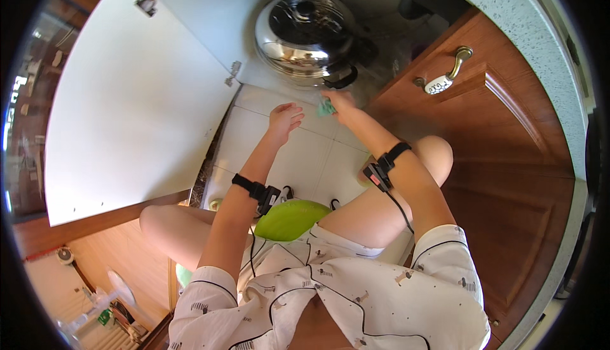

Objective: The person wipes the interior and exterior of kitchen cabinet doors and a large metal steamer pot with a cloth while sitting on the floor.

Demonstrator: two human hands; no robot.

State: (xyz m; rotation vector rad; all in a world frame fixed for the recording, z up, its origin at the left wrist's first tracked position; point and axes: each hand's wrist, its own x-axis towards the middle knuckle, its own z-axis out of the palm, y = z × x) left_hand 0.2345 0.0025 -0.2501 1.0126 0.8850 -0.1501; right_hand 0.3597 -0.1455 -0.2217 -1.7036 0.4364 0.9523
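Observation:
My right hand (339, 103) grips a crumpled green cloth (326, 107) just in front of the cabinet's bottom edge. Close beyond it stands a shiny steel pot (293, 53) with a domed lid, a dark lid knob and a black side handle (342, 78). My left hand (285, 120) hovers above the white floor tiles (295, 159), its fingers apart and nothing in them. Shadow hides much of the cabinet's inside to the right of the pot.
A white inner cabinet door (128, 107) stands open at left on metal hinges (233, 73). At right is a brown wooden door (514, 135) with a handle (445, 76), under a speckled countertop (548, 40). A green plastic seat or basin (290, 219) lies between my legs.

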